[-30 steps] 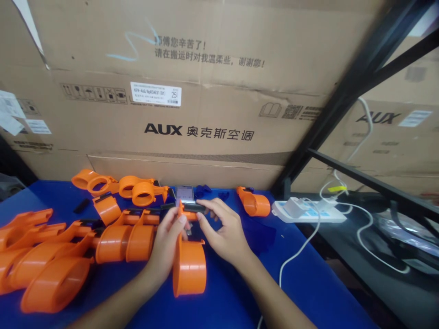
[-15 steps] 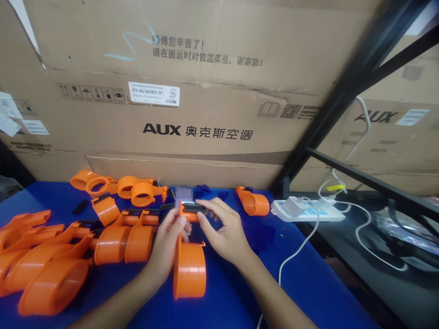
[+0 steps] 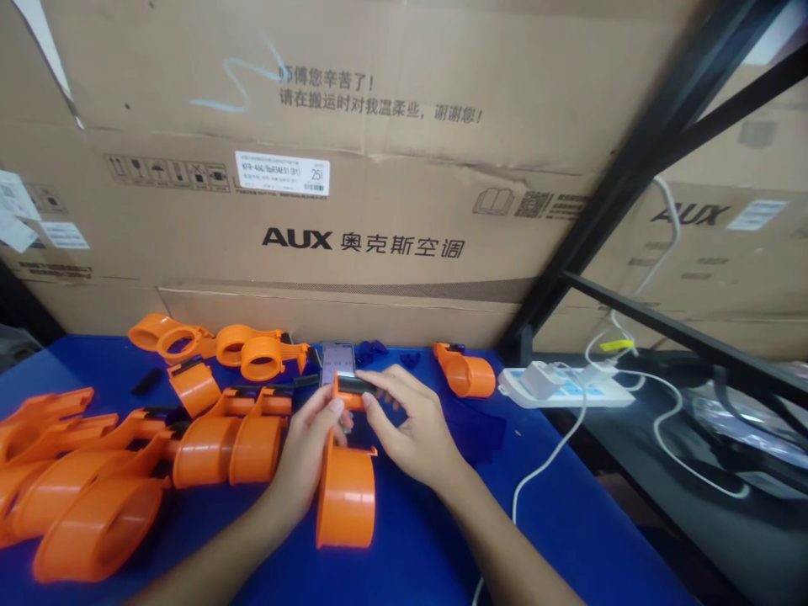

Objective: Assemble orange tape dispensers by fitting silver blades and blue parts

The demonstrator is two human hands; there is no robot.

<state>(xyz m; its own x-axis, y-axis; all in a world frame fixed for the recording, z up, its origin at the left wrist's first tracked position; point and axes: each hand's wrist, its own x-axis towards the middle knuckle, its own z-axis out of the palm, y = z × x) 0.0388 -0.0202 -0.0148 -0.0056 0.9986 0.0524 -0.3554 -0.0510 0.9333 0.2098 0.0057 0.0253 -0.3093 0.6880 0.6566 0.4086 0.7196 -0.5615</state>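
Note:
My left hand (image 3: 309, 442) is closed round the arm of an orange plastic tape dispenser (image 3: 346, 498), its thumb pressed on the near side. The dispenser's wide ring hangs down below my fingers. With thumb and fingertips, my right hand (image 3: 413, 421) pinches a black cylindrical piece (image 3: 355, 385) that lies along the top end of the dispenser. How firmly the black piece sits there I cannot tell. Left of my hands, several similar orange dispensers (image 3: 205, 450) rest on the blue table (image 3: 417, 539).
Beyond my hands a phone (image 3: 339, 358) leans near the cardboard box (image 3: 366, 290). Another orange dispenser (image 3: 470, 374) lies right of it. A white power strip (image 3: 568, 387) with a trailing white cable (image 3: 549, 459) sits at the table's right edge. A black shelf post (image 3: 587, 219) rises behind.
The dispenser has shifted very slightly to the left, its ring tilting a little. Both hands keep their hold, and the black piece looks slightly turned.

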